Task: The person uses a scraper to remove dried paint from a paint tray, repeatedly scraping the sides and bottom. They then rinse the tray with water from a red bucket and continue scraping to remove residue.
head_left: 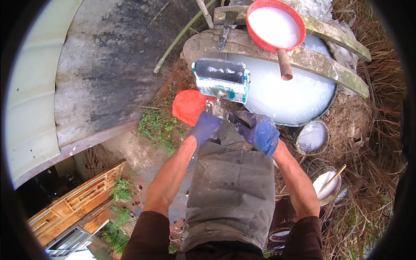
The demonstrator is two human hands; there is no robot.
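My left hand (pixel 205 128), in a blue-purple glove, is closed at the near end of a white and teal roller box (pixel 221 85); its grip is mostly hidden. A dark roller (pixel 221 70) with white smears lies across the box's far side. My right hand (pixel 258 131), gloved the same way, is shut on the black handle of a scraper (pixel 219 111). The scraper's smeared blade points left, between the left hand and the box. Just right of the box is a large round vat (pixel 286 100) of whitish liquid.
Two weathered planks (pixel 334 70) span the vat, carrying a red long-handled ladle (pixel 285 66) of white liquid and a putty knife (pixel 224 35). A red plastic bag (pixel 188 105) lies left of the box. Buckets (pixel 312 136) stand at right. A stained slab (pixel 107 65) fills the left.
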